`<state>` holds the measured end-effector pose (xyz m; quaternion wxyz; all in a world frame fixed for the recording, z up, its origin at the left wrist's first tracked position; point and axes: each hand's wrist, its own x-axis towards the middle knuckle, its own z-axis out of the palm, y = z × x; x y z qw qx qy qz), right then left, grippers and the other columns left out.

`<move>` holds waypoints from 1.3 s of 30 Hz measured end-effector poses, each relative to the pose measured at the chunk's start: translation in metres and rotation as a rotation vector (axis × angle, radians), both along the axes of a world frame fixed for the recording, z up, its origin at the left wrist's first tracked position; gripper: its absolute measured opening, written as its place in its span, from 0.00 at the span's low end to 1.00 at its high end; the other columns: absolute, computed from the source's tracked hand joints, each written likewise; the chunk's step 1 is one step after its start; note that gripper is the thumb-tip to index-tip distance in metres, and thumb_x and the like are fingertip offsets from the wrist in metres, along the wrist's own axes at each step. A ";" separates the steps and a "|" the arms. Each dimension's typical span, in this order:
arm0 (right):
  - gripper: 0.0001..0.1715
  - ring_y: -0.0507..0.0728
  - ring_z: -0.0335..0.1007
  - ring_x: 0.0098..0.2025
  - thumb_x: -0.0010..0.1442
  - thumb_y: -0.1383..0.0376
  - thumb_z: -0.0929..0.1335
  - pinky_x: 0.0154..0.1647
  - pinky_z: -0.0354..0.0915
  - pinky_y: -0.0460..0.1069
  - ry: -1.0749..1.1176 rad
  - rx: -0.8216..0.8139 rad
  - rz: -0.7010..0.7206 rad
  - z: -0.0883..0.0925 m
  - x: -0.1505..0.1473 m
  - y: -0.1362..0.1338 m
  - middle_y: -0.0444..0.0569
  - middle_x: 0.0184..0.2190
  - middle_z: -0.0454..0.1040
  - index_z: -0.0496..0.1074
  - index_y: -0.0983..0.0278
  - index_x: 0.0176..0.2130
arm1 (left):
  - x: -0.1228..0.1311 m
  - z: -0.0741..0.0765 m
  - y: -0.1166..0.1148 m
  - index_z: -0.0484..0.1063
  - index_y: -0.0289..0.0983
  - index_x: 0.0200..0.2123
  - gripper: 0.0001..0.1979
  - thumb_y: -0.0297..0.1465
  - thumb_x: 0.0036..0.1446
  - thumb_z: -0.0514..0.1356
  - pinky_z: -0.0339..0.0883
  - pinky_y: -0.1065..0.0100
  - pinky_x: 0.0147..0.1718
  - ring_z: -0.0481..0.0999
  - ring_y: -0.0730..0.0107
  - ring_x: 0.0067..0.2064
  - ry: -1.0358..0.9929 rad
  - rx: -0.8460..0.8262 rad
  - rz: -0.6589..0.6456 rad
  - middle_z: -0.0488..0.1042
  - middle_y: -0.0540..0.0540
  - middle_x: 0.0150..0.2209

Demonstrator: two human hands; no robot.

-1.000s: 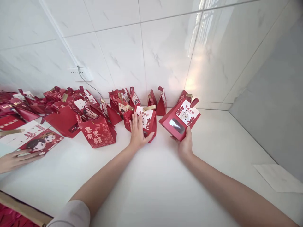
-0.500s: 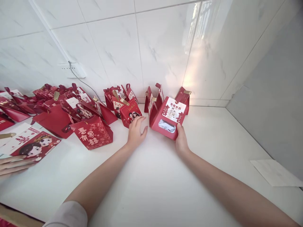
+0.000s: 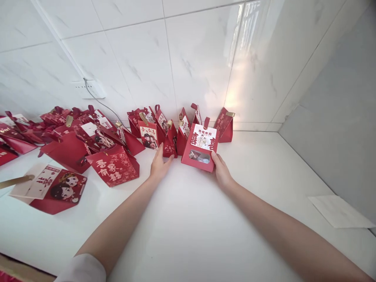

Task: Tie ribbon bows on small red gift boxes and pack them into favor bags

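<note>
A red gift box [image 3: 202, 158] with a clear window, a white picture label and a ribbon loop is in my right hand [image 3: 222, 172]. The thumb and fingers grip its lower right corner, and the box leans slightly back. My left hand [image 3: 159, 165] is open, thumb apart from the fingers, against the lower left side of a smaller red gift box [image 3: 170, 144]. That box stands turned edge-on between a box with a cartoon couple [image 3: 149, 137] and another red box [image 3: 183, 131]. The fingertips of my left hand are partly hidden by their angle.
A red box [image 3: 225, 125] with a gold ribbon stands by the tiled wall. Many red gift boxes crowd the left, with a floral one [image 3: 114, 166] in front. A cartoon-faced box [image 3: 66, 188] lies lower left. A white sheet [image 3: 340, 211] lies at right.
The smaller box by my left hand has turned edge-on and moved right against its neighbour. The box in my right hand is more upright. Another person's hand at far left has left view; the cartoon-faced box shifted right.
</note>
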<state>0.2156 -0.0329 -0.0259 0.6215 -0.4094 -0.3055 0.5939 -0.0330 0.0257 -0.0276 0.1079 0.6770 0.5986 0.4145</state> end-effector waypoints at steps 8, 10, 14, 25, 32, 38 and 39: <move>0.24 0.59 0.76 0.43 0.57 0.44 0.69 0.39 0.76 0.53 -0.047 0.010 -0.024 -0.002 0.001 -0.001 0.44 0.43 0.79 0.72 0.58 0.44 | -0.002 0.009 0.021 0.75 0.40 0.42 0.14 0.41 0.61 0.56 0.65 0.66 0.37 0.74 0.63 0.35 0.160 -0.049 0.123 0.75 0.45 0.33; 0.25 0.59 0.76 0.43 0.56 0.44 0.69 0.38 0.75 0.53 -0.040 0.003 -0.029 0.000 0.000 -0.001 0.44 0.43 0.79 0.72 0.58 0.44 | -0.004 0.009 0.028 0.74 0.40 0.37 0.12 0.40 0.62 0.55 0.62 0.67 0.34 0.73 0.64 0.32 0.159 -0.044 0.149 0.75 0.47 0.29; 0.25 0.58 0.76 0.43 0.56 0.44 0.69 0.41 0.74 0.53 -0.059 0.024 -0.012 -0.001 0.000 -0.002 0.44 0.41 0.79 0.73 0.58 0.44 | -0.006 0.011 0.034 0.72 0.40 0.35 0.11 0.39 0.62 0.54 0.59 0.69 0.31 0.71 0.68 0.28 0.158 -0.028 0.165 0.74 0.49 0.26; 0.27 0.59 0.76 0.42 0.56 0.42 0.68 0.38 0.75 0.54 -0.082 0.040 -0.026 -0.007 0.001 0.001 0.44 0.42 0.79 0.73 0.58 0.44 | -0.024 0.020 0.009 0.73 0.40 0.33 0.11 0.40 0.60 0.56 0.59 0.68 0.32 0.73 0.66 0.29 0.157 0.060 0.228 0.76 0.48 0.28; 0.25 0.58 0.75 0.47 0.57 0.43 0.68 0.48 0.70 0.52 -0.125 0.046 -0.022 0.001 -0.001 -0.003 0.44 0.44 0.79 0.73 0.59 0.42 | -0.005 0.009 0.033 0.74 0.39 0.42 0.10 0.34 0.61 0.55 0.67 0.64 0.39 0.79 0.61 0.40 0.093 0.017 0.105 0.80 0.43 0.37; 0.27 0.60 0.74 0.48 0.56 0.43 0.68 0.49 0.69 0.54 -0.164 0.063 0.021 0.002 0.001 -0.005 0.47 0.47 0.78 0.71 0.59 0.44 | 0.005 -0.006 0.042 0.52 0.39 0.66 0.37 0.30 0.55 0.61 0.62 0.55 0.60 0.65 0.54 0.64 0.014 -0.025 -0.131 0.63 0.38 0.64; 0.27 0.61 0.74 0.49 0.57 0.43 0.68 0.50 0.69 0.54 -0.170 0.063 0.024 0.002 0.002 -0.005 0.48 0.47 0.77 0.71 0.60 0.44 | 0.004 -0.006 0.041 0.54 0.38 0.66 0.36 0.31 0.55 0.62 0.59 0.53 0.61 0.64 0.52 0.64 0.004 -0.031 -0.152 0.63 0.38 0.64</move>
